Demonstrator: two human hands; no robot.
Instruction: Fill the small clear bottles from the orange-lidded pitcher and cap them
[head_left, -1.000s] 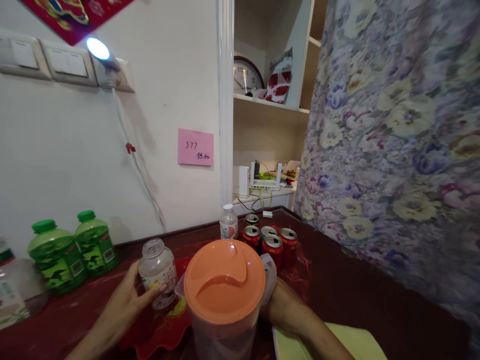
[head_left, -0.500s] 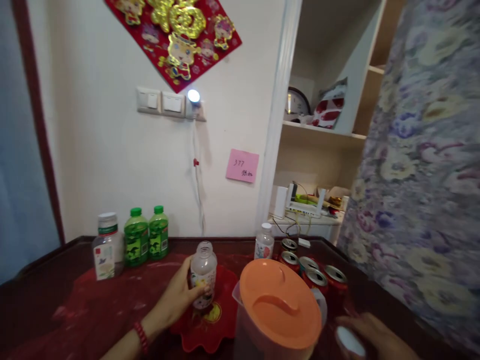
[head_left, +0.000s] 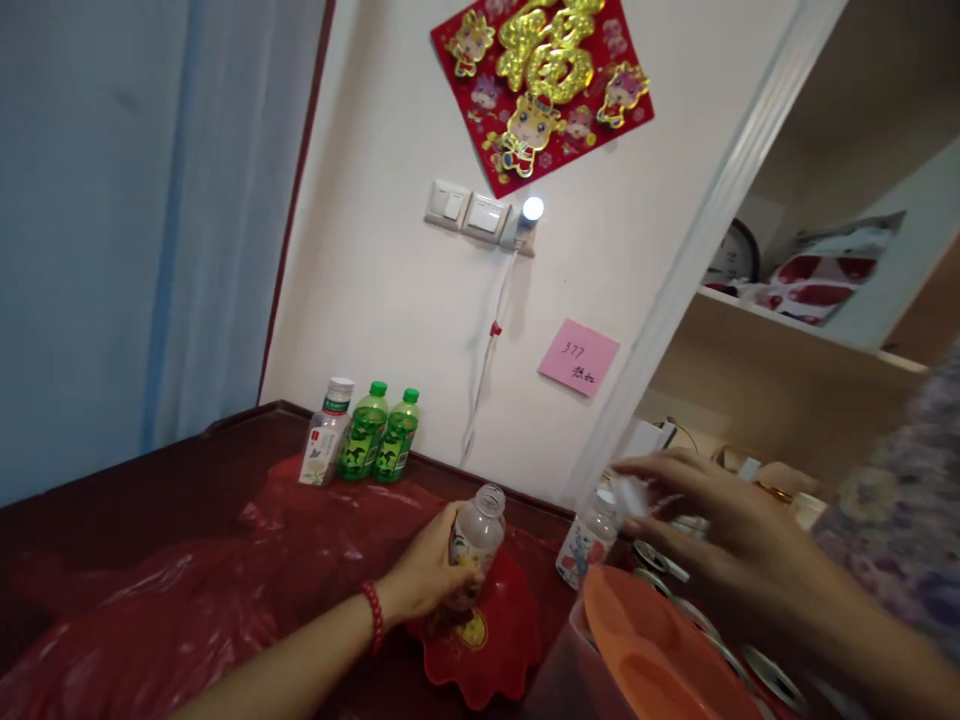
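head view: left hand (head_left: 424,580) grips open bottle (head_left: 474,540) beside orange-lidded pitcher (head_left: 645,660).

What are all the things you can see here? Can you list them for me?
Open clear bottle: 1, clear, standing on the red plate, held.
Red plate: 1, red, on the table.
Green bottles: 2, green, by the wall.
Green-capped clear bottle: 1, left of the green bottles.
Small capped bottle: 1, clear, right of the plate.
Pitcher lid: 1, orange, bottom right.
Cans: several, partly hidden behind the right hand.
Red plastic sheet: 1, covering the table.
Pink note: 1, on the wall.
Wall decoration: 1, red and gold.
Left hand: grips the open bottle.
Right hand: fingers hold something small and white, blurred.
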